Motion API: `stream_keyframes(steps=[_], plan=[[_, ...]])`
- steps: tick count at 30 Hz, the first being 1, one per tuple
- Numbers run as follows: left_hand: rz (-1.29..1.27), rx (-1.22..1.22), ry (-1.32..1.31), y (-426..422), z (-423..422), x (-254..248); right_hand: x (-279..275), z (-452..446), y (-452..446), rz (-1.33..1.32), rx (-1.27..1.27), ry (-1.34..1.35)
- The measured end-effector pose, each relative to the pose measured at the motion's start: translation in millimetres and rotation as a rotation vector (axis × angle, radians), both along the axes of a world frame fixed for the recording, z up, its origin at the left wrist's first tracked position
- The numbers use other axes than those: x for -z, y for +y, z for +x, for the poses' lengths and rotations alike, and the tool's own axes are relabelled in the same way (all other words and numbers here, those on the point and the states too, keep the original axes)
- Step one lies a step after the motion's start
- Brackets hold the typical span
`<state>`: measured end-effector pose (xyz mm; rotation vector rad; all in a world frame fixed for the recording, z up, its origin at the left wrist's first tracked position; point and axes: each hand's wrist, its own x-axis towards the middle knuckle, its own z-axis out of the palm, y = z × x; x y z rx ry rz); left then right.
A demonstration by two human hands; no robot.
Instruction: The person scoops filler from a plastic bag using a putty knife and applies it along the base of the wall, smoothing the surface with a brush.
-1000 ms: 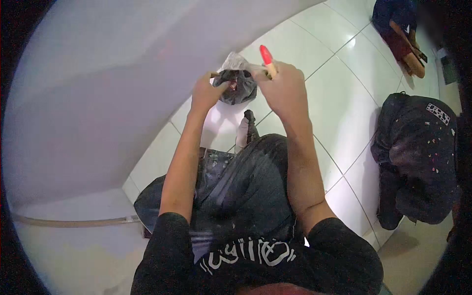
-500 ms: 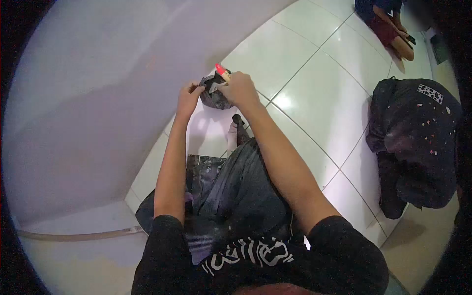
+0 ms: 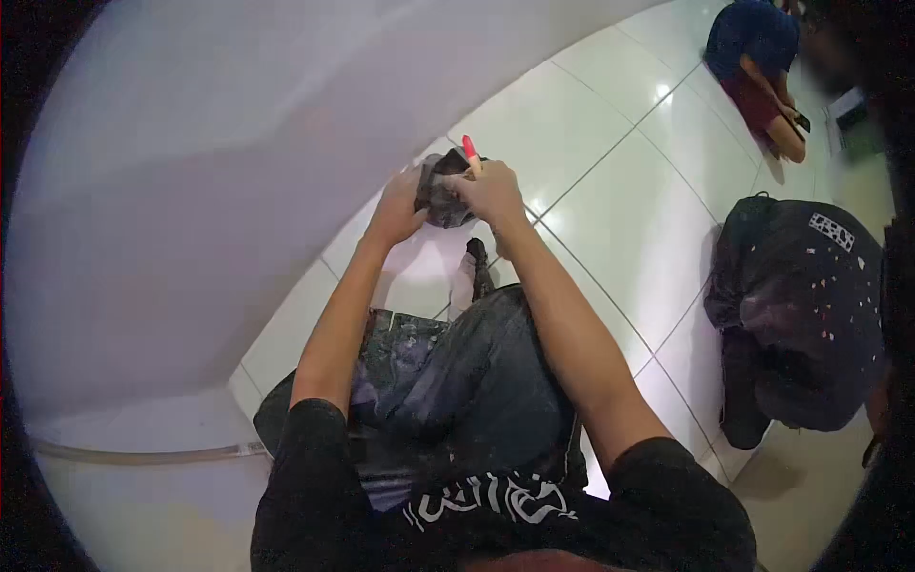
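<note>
A crumpled black plastic bag (image 3: 446, 205) stands on the tiled floor beside the wall, its mouth towards me. My left hand (image 3: 398, 205) is closed on the bag's left side, fingers partly hidden. In my right hand (image 3: 498, 195), at the bag's right edge, is a tool with a red-tipped, cream handle (image 3: 471, 153). The handle points up out of my fist, while its lower end is hidden by my fingers and the bag. Just below the bag, a dark-tipped foot (image 3: 477, 253) shows on the floor.
A pale wall (image 3: 238, 210) rises close on my left. White tiles (image 3: 610, 210) spread to the right. A crouched person in speckled dark clothing (image 3: 801, 315) is at the right. Farther off, another person (image 3: 753, 48) sits with a small dark object in hand.
My left hand has moved from a pinch at the bag's upper edge to a wider grasp on its side. The tool now stands more upright. My view has shifted slightly.
</note>
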<state>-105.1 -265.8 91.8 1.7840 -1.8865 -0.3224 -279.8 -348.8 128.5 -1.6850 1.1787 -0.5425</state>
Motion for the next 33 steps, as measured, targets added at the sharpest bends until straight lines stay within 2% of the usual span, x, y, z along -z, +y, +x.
stream_keyframes(steps=[2, 4, 7, 12, 22, 26, 33], plan=[[-0.138, 0.021, -0.052, -13, 12, 39, -1, -3, 1, 0.115, 0.037, -0.029], [-0.227, 0.039, -0.06, -17, 10, 45, 4, 0, -1, 0.161, 0.048, -0.058], [-0.237, 0.019, 0.017, -16, 7, 42, 6, 3, -5, 0.112, -0.021, 0.016], [-0.398, 0.008, 0.007, -20, 20, 79, 16, 7, -8, -0.015, -0.044, 0.101], [-0.382, 0.043, -0.124, -28, 23, 86, -3, -5, -6, 0.095, 0.015, -0.009], [-0.413, 0.029, -0.09, -28, 24, 80, -10, -8, -4, 0.047, 0.046, -0.001], [-0.392, 0.0, -0.065, -35, 11, 88, -30, -30, -1, 0.083, 0.126, -0.151]])
